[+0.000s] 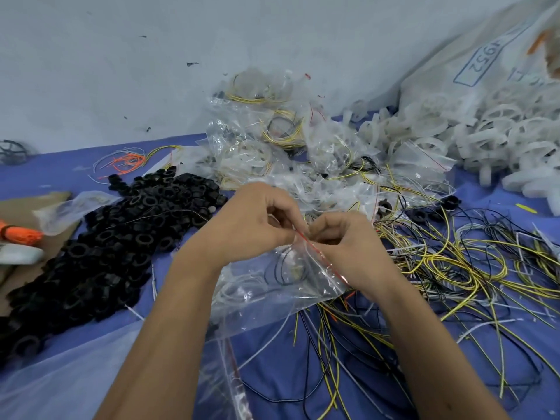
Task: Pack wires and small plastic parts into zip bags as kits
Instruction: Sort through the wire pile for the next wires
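Observation:
A clear zip bag (272, 286) with a red seal line hangs between both hands at the centre. Inside it I see a coiled black wire, white wire and a pale plastic part. My left hand (254, 219) pinches the bag's top edge at the left end of the seal. My right hand (345, 247) pinches the same edge farther right, along the red line. Loose yellow, black and white wires (454, 268) sprawl on the blue cloth to the right. A heap of black plastic rings (121, 237) lies to the left.
Filled zip bags (272, 140) are piled against the grey wall behind my hands. White plastic wheels (485, 140) spill from a big sack at the back right. Empty zip bags (230, 374) lie under my forearms. Orange wires (127, 162) and cardboard (18, 213) sit at the left.

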Tool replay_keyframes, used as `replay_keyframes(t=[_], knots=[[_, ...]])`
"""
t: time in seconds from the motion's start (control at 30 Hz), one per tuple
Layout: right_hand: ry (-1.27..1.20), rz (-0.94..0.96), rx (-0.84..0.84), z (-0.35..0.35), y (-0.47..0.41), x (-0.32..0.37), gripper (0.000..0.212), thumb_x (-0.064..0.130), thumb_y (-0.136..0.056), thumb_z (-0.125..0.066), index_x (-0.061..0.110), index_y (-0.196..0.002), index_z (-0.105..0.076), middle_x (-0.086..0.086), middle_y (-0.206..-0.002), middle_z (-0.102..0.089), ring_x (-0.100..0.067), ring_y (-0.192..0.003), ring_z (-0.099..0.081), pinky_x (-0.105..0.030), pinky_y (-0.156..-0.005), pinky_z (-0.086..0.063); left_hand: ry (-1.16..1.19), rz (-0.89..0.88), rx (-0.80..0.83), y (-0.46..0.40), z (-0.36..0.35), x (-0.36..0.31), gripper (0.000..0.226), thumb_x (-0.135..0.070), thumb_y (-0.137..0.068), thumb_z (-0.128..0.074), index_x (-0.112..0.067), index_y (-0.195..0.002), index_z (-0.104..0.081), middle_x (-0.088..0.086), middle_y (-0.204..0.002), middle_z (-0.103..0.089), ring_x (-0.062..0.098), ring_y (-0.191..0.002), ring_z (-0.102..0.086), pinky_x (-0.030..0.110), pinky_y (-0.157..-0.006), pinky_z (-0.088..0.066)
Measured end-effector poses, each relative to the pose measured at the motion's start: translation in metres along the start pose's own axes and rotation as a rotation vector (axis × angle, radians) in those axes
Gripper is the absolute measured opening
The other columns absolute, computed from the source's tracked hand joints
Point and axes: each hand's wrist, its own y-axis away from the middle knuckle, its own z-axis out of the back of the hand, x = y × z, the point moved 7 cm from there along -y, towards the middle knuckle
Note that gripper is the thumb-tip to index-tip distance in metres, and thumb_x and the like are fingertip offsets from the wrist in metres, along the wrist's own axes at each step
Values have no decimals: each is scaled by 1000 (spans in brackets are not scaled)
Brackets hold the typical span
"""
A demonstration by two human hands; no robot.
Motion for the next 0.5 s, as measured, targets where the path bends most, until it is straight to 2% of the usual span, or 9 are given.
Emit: replay_keyframes(t=[0.17,0.23,0.3,0.33,0.4,0.43,0.5], knots=[[121,-119,326,-21,11,-7,11,11,-83,-83,2,-87,-78,-17,-85,-76,-25,-72,-69,-51,-77,-60,40,4,51,0,-8,-7,18,6,-78,-82,-11,-83,-81,8,-88,-77,28,-86,-74,51,-82,-59],[200,-94,361,-25,14,-5,10,8,-84,-79,-1,-85,-74,-22,-84,-74,-28,-72,-67,-59,-76,-59,67,-1,81,1,-12,-11,19,7,-78,-82,-10,-84,-81,9,-89,-77,27,-86,-74,49,-83,-60],[189,-27,330,-26,13,3,6,8,-84,-76,3,-84,-73,-17,-82,-74,-26,-73,-68,-59,-74,-58,93,-8,105,1,-15,-15,20,11,-78,-80,-8,-85,-80,10,-89,-77,28,-88,-74,48,-85,-61],[139,0,317,-28,13,8,3,3,-86,-74,4,-89,-73,-16,-87,-75,-24,-79,-70,-58,-75,-58,108,-14,113,1,-17,-17,20,12,-78,-79,-7,-85,-80,12,-90,-77,29,-89,-74,48,-86,-60],[42,60,296,-32,13,14,26,-11,-85,-71,4,-106,-71,-14,-100,-75,-24,-94,-74,-48,-82,-61,146,-34,125,1,-20,-22,19,11,-78,-79,-7,-85,-80,17,-92,-76,33,-91,-73,51,-87,-60],[22,67,285,-36,13,14,34,-15,-83,-72,7,-109,-70,-10,-101,-76,-22,-94,-74,-39,-80,-61,170,-45,127,1,-20,-25,18,10,-78,-80,-7,-85,-79,20,-93,-75,37,-92,-72,53,-88,-59],[-21,67,257,-41,12,7,35,-19,-79,-73,11,-97,-73,-2,-89,-75,-14,-83,-74,-25,-71,-57,219,-57,125,2,-20,-28,16,9,-78,-79,-5,-86,-79,23,-95,-73,42,-93,-71,56,-88,-58]])
